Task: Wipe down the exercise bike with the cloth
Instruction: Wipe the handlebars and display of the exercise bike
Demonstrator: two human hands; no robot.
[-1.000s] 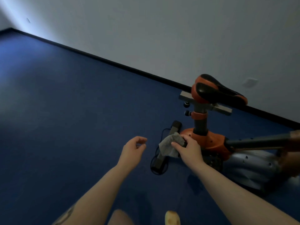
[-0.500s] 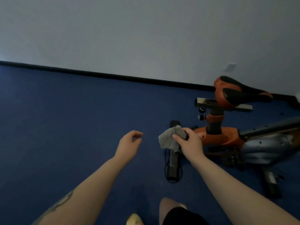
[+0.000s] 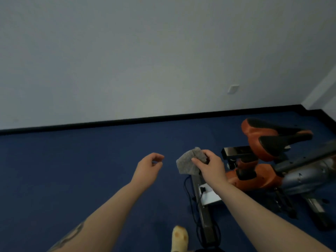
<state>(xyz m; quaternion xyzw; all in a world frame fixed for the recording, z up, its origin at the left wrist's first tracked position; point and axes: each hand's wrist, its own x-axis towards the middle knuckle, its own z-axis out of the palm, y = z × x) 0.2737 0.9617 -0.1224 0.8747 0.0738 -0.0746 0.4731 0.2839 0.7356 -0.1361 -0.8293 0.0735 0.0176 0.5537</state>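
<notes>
The exercise bike stands on the blue floor at right, its long axis running rightward, saddle nose pointing right. The right hand pinches the bunched grey cloth just left of the frame, seemingly poised to wipe. The left hand hangs loosely curled, empty.

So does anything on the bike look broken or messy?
Nothing looks broken. One untidy bit: a black cable trails loose on the blue floor beside the exercise bike base bar. The right hand holds the grey cloth.
</notes>
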